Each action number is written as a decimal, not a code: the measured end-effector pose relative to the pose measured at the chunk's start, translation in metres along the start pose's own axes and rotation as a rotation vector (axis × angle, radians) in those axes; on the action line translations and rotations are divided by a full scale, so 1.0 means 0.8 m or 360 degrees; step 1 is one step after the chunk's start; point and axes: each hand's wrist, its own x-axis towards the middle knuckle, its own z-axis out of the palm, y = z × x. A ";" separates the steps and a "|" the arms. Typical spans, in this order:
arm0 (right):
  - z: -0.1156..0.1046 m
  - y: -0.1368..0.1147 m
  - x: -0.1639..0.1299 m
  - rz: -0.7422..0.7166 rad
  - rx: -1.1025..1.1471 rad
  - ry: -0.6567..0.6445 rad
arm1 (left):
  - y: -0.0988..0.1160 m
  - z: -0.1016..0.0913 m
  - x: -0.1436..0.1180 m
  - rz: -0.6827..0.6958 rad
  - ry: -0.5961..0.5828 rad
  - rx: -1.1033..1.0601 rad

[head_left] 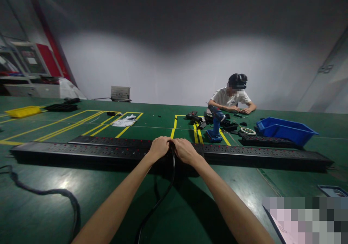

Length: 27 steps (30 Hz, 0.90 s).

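Black cable (160, 200) up to both hands, left (160, 147) and right (185, 150), curled together on the long power strip (81, 150).

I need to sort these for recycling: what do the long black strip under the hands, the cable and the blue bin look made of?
The long black strip looks like matte painted metal or hard plastic; which one is unclear. The cable seems rubber or soft plastic, since it bends and has a slight sheen. The blue bin looks like moulded plastic, evenly coloured and smooth.
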 end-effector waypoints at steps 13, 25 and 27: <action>0.009 0.012 0.002 0.0111 0.0335 0.0040 | 0.004 -0.004 -0.002 -0.0088 -0.0061 -0.0021; 0.013 0.017 0.007 0.0322 0.0704 0.0136 | 0.005 -0.010 -0.004 -0.0058 -0.0107 0.0002; 0.015 0.018 0.008 0.0319 0.0780 0.0138 | 0.005 -0.011 -0.004 -0.0070 -0.0114 0.0003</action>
